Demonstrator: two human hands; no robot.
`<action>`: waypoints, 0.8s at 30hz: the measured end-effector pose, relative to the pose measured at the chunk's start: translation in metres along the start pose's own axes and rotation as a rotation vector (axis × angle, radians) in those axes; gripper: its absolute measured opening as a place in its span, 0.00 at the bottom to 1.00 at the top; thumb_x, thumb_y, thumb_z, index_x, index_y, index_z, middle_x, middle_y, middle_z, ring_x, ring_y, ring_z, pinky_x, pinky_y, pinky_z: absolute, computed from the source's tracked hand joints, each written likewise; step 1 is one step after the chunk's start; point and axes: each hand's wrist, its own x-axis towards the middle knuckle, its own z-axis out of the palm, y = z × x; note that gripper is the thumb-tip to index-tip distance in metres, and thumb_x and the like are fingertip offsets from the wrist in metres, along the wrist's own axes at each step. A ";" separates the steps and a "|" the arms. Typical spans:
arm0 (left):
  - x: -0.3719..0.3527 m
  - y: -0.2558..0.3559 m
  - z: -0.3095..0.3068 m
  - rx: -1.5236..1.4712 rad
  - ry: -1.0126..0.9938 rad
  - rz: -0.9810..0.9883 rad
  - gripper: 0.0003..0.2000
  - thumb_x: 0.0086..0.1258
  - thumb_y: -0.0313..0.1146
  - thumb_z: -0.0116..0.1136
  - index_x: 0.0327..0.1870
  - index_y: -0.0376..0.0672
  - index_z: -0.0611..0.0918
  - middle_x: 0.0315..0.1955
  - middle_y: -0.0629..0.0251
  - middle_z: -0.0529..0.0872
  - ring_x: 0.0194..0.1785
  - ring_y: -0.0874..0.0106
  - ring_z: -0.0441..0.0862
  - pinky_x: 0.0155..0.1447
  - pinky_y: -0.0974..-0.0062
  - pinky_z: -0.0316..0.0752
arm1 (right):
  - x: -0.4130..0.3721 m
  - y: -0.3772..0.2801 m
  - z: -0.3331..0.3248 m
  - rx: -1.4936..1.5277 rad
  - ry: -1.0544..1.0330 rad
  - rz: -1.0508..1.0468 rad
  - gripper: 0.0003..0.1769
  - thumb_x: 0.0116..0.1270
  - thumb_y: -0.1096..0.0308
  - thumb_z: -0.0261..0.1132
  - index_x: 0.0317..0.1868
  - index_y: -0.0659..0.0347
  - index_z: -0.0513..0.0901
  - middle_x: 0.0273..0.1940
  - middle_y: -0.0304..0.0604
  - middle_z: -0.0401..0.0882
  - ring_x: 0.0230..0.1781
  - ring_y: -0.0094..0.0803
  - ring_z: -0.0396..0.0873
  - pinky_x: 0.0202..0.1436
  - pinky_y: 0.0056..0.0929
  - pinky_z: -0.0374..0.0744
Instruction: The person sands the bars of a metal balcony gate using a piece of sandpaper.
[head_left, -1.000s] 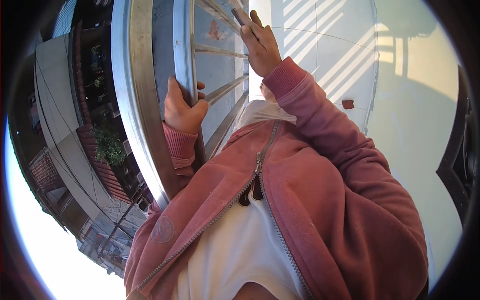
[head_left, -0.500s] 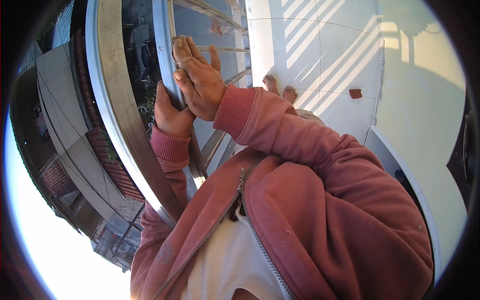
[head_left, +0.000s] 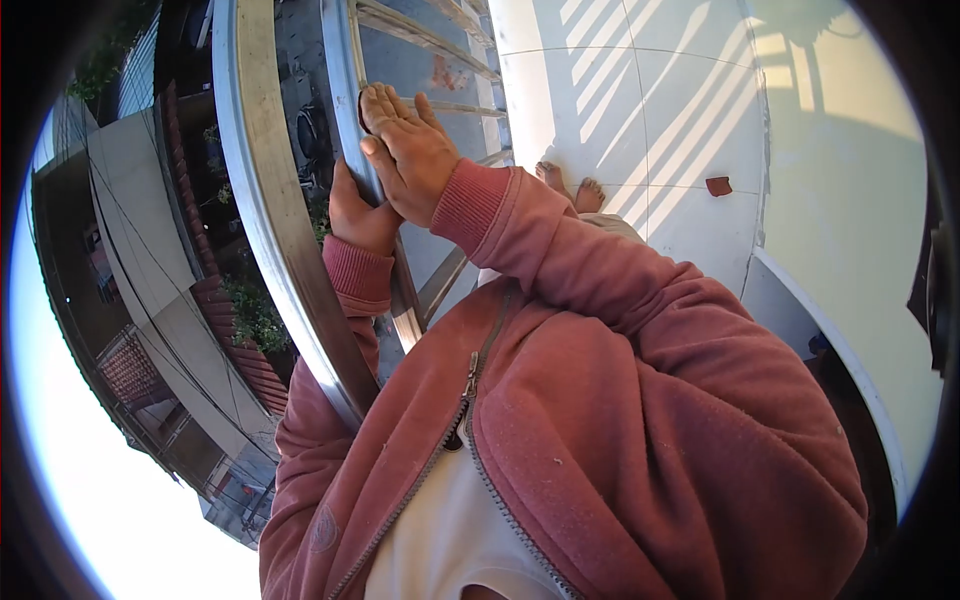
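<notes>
My right hand [head_left: 412, 155] lies on the pale inner rail [head_left: 343, 75] of a railing, its fingers nearly flat and close together. A thin dark brown piece [head_left: 363, 112] shows at the edge of its fingertips, pressed against the rail. Just below it, my left hand [head_left: 365, 212] is wrapped round the same rail, thumb on the outer side and most fingers hidden. The two hands overlap near the right thumb. A wider wooden-looking outer rail [head_left: 262, 150] runs alongside, to the left of both hands.
Railing bars [head_left: 430, 35] extend rightward from the inner rail. Bare feet [head_left: 572, 187] stand on the tiled floor [head_left: 690, 225], near a small red-brown piece [head_left: 719, 186]. A pale wall [head_left: 850, 170] rises at the right. Beyond the railing are plants [head_left: 255, 315], roofs and wires.
The view has shifted slightly, so the rails and feet appear farther right. My right fingertips have moved a little down the rail toward my left hand; both hands stay on it.
</notes>
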 end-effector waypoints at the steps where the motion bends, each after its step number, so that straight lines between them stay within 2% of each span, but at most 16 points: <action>1: 0.001 0.010 0.001 0.267 -0.002 0.053 0.25 0.54 0.30 0.67 0.51 0.36 0.70 0.43 0.57 0.81 0.43 0.70 0.81 0.45 0.75 0.76 | 0.005 0.005 0.000 -0.031 0.028 0.013 0.28 0.71 0.61 0.43 0.63 0.77 0.58 0.63 0.66 0.58 0.68 0.54 0.54 0.71 0.45 0.49; 2: 0.003 0.002 0.001 0.266 0.000 0.057 0.25 0.54 0.30 0.67 0.51 0.36 0.70 0.43 0.57 0.81 0.43 0.70 0.81 0.45 0.75 0.76 | 0.005 -0.001 -0.002 -0.032 0.030 0.009 0.28 0.71 0.61 0.43 0.63 0.77 0.58 0.63 0.66 0.58 0.68 0.54 0.54 0.71 0.45 0.49; 4: 0.014 -0.022 0.001 -0.094 -0.022 0.155 0.22 0.58 0.31 0.64 0.51 0.36 0.70 0.43 0.57 0.80 0.44 0.70 0.80 0.46 0.75 0.75 | 0.006 -0.015 -0.006 -0.042 -0.040 0.029 0.29 0.71 0.61 0.44 0.62 0.78 0.57 0.62 0.68 0.59 0.67 0.55 0.55 0.71 0.43 0.51; 6: 0.012 -0.009 0.002 -0.912 -0.057 -0.173 0.22 0.59 0.33 0.63 0.51 0.36 0.70 0.43 0.56 0.80 0.43 0.70 0.80 0.46 0.74 0.75 | 0.008 -0.005 0.004 -0.029 0.029 0.021 0.29 0.71 0.61 0.44 0.62 0.78 0.57 0.61 0.69 0.59 0.66 0.56 0.56 0.71 0.42 0.51; 8: 0.001 0.005 -0.003 0.278 -0.043 0.097 0.24 0.57 0.34 0.65 0.51 0.36 0.70 0.43 0.56 0.81 0.42 0.69 0.80 0.46 0.74 0.75 | 0.009 -0.006 0.006 -0.026 0.096 0.009 0.29 0.71 0.61 0.44 0.62 0.79 0.57 0.61 0.70 0.59 0.66 0.57 0.56 0.71 0.42 0.52; 9: 0.004 -0.001 0.000 0.275 -0.047 0.100 0.24 0.57 0.34 0.65 0.51 0.36 0.70 0.43 0.56 0.81 0.42 0.69 0.80 0.46 0.74 0.75 | 0.012 -0.010 0.004 0.005 0.052 0.109 0.29 0.71 0.61 0.45 0.61 0.80 0.57 0.60 0.70 0.60 0.65 0.57 0.57 0.71 0.42 0.52; 10: 0.015 -0.011 0.004 -0.335 -0.045 -0.041 0.26 0.54 0.34 0.67 0.51 0.35 0.70 0.42 0.55 0.81 0.42 0.68 0.81 0.46 0.74 0.76 | 0.018 -0.014 0.002 0.036 0.014 0.204 0.29 0.71 0.61 0.45 0.61 0.80 0.57 0.60 0.71 0.60 0.65 0.58 0.57 0.70 0.42 0.53; 12: 0.018 -0.009 0.006 -0.946 -0.041 -0.199 0.28 0.51 0.34 0.69 0.51 0.35 0.70 0.41 0.55 0.81 0.42 0.68 0.81 0.45 0.74 0.76 | 0.012 -0.020 0.007 0.000 0.044 0.098 0.29 0.71 0.61 0.45 0.61 0.81 0.56 0.60 0.72 0.59 0.65 0.59 0.57 0.70 0.43 0.53; 14: 0.005 -0.001 0.000 0.192 -0.012 0.186 0.25 0.56 0.33 0.65 0.52 0.35 0.69 0.45 0.54 0.80 0.46 0.66 0.80 0.48 0.75 0.74 | 0.014 -0.015 0.007 0.011 0.106 0.036 0.30 0.71 0.61 0.44 0.61 0.81 0.55 0.61 0.71 0.58 0.65 0.60 0.56 0.70 0.43 0.53; 15: 0.006 -0.004 -0.003 0.233 -0.048 0.065 0.23 0.59 0.33 0.63 0.54 0.35 0.69 0.47 0.54 0.79 0.49 0.65 0.79 0.51 0.74 0.74 | 0.012 -0.018 0.006 0.008 0.104 0.031 0.30 0.71 0.61 0.44 0.61 0.81 0.55 0.61 0.71 0.58 0.65 0.60 0.56 0.70 0.43 0.53; 16: 0.007 -0.001 0.002 0.236 -0.048 0.071 0.23 0.59 0.33 0.63 0.54 0.35 0.69 0.47 0.54 0.79 0.49 0.65 0.79 0.51 0.74 0.74 | 0.010 -0.023 0.006 -0.004 0.068 0.090 0.29 0.71 0.61 0.44 0.61 0.80 0.55 0.61 0.71 0.58 0.65 0.61 0.56 0.70 0.43 0.53; 18: 0.012 0.031 0.027 -1.318 0.007 -0.199 0.28 0.52 0.33 0.69 0.52 0.35 0.69 0.43 0.54 0.81 0.44 0.65 0.81 0.48 0.73 0.75 | 0.011 -0.023 0.007 -0.019 0.044 0.152 0.29 0.71 0.61 0.44 0.62 0.80 0.55 0.61 0.71 0.58 0.65 0.61 0.56 0.70 0.44 0.53; 19: 0.011 0.025 0.022 -1.320 0.011 -0.211 0.28 0.52 0.33 0.69 0.52 0.35 0.69 0.43 0.54 0.81 0.44 0.65 0.81 0.48 0.73 0.75 | 0.004 -0.018 0.011 -0.044 0.077 0.043 0.29 0.71 0.62 0.43 0.62 0.81 0.55 0.61 0.72 0.58 0.65 0.61 0.56 0.70 0.44 0.53; 20: 0.010 0.012 0.009 -0.764 -0.090 -0.151 0.27 0.59 0.36 0.60 0.56 0.35 0.66 0.49 0.53 0.76 0.50 0.65 0.77 0.52 0.73 0.72 | -0.002 -0.015 0.013 -0.069 0.107 -0.069 0.29 0.71 0.62 0.43 0.62 0.81 0.55 0.61 0.72 0.58 0.65 0.61 0.56 0.70 0.44 0.53; 21: 0.010 0.001 -0.003 -0.208 -0.181 -0.081 0.26 0.65 0.38 0.52 0.61 0.35 0.63 0.55 0.53 0.71 0.56 0.65 0.72 0.57 0.72 0.69 | 0.009 -0.012 0.011 0.004 0.120 0.032 0.30 0.71 0.61 0.44 0.62 0.81 0.55 0.61 0.72 0.58 0.65 0.60 0.56 0.70 0.43 0.52; 24: 0.016 -0.005 -0.007 0.298 -0.265 0.045 0.23 0.73 0.39 0.42 0.64 0.36 0.60 0.61 0.52 0.66 0.63 0.66 0.67 0.62 0.71 0.66 | 0.010 -0.026 0.004 0.078 -0.025 0.197 0.32 0.70 0.60 0.44 0.63 0.81 0.52 0.64 0.71 0.53 0.69 0.58 0.49 0.72 0.44 0.46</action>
